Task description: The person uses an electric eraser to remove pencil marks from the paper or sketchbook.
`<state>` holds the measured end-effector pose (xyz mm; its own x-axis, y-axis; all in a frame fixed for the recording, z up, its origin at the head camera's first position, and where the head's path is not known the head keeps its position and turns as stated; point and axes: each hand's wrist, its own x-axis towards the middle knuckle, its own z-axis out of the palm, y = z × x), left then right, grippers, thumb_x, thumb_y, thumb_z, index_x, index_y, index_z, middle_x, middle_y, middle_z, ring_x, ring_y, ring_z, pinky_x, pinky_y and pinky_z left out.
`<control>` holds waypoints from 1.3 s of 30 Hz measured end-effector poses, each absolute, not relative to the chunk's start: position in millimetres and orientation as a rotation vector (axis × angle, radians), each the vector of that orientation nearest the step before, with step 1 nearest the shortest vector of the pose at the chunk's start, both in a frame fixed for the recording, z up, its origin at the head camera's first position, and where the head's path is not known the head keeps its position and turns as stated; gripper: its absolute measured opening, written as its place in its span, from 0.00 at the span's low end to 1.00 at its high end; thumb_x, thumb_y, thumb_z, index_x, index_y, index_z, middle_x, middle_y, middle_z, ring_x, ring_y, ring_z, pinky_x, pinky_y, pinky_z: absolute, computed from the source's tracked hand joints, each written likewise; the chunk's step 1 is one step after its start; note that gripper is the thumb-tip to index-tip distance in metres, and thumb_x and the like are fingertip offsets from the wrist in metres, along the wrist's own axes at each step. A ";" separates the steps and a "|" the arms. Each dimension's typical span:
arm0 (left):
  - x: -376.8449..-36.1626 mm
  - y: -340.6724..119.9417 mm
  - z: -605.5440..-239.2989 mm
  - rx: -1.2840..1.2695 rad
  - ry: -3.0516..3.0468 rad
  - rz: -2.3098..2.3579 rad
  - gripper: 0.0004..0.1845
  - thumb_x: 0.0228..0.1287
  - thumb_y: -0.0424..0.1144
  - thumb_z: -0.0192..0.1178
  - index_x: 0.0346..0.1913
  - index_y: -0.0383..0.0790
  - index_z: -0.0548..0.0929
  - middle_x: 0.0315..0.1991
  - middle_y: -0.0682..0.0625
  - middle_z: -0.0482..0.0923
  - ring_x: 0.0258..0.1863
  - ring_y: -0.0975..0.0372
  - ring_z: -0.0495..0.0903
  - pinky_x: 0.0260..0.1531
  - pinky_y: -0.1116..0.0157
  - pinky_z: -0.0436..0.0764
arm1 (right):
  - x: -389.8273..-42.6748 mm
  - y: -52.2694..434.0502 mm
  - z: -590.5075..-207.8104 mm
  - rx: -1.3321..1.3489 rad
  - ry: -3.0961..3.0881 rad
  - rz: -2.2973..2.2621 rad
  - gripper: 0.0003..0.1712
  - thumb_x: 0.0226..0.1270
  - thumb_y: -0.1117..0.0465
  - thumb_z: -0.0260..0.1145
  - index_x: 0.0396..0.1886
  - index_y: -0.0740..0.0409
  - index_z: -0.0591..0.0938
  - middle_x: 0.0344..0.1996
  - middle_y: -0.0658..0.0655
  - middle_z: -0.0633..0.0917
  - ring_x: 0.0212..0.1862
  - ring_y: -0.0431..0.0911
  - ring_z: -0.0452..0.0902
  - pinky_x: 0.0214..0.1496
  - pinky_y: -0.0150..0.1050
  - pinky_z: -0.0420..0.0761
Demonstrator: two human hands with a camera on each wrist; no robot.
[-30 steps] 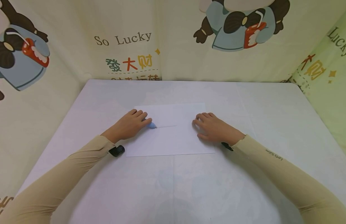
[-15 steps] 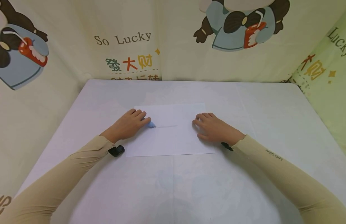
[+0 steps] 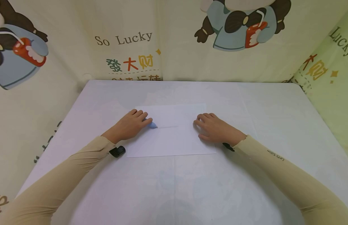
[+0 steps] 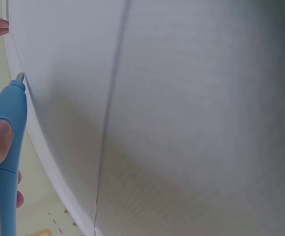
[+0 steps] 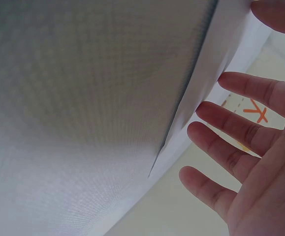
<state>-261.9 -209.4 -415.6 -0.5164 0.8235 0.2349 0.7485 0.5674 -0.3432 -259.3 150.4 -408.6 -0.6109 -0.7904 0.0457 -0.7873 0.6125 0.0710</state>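
Note:
My left hand (image 3: 130, 125) grips a light blue electric eraser (image 3: 152, 125), a thick pen-shaped body with a narrow grey tip. In the left wrist view the thumb lies over the round button on the eraser's (image 4: 12, 105) side. Its tip is right at the left end of a thin grey line (image 3: 169, 126) on a white sheet of paper (image 3: 174, 143). My right hand (image 3: 216, 128) rests at the paper's right side, holding nothing. The right wrist view shows this hand's spread fingers (image 5: 231, 150), some with their tips at the sheet.
The paper lies on a white-covered table (image 3: 174, 187). Printed cream curtains (image 3: 179, 62) rise behind the table and on both sides. A small black wrist device (image 3: 117, 152) sits under the left cuff.
The eraser's tip has shifted slightly left and then back right beside the line. The right hand stays still. The curtain's printed figure on the left has drifted left.

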 end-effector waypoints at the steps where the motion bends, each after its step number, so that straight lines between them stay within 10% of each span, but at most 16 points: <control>1: -262.0 -209.4 -415.7 -1.277 -2.433 0.277 0.10 0.61 0.32 0.59 0.46 0.41 0.75 0.36 0.44 0.74 0.35 0.53 0.73 0.40 0.59 0.72 | -259.5 150.4 -408.8 1.353 -2.754 -0.065 0.25 0.60 0.52 0.65 0.53 0.60 0.73 0.50 0.62 0.75 0.53 0.57 0.73 0.56 0.52 0.71; 39: -261.5 -207.4 -419.5 -1.243 -2.479 0.315 0.10 0.62 0.33 0.58 0.47 0.42 0.76 0.38 0.44 0.74 0.36 0.53 0.73 0.41 0.58 0.72 | -260.8 154.8 -411.9 1.353 -2.759 -0.031 0.24 0.60 0.53 0.65 0.53 0.60 0.73 0.50 0.62 0.75 0.54 0.57 0.72 0.58 0.52 0.70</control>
<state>-261.5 -207.4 -419.5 -0.5543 0.8061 0.2074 0.7284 0.5904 -0.3476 -260.8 154.8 -411.9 -0.6104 -0.7904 0.0523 -0.7890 0.6125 0.0478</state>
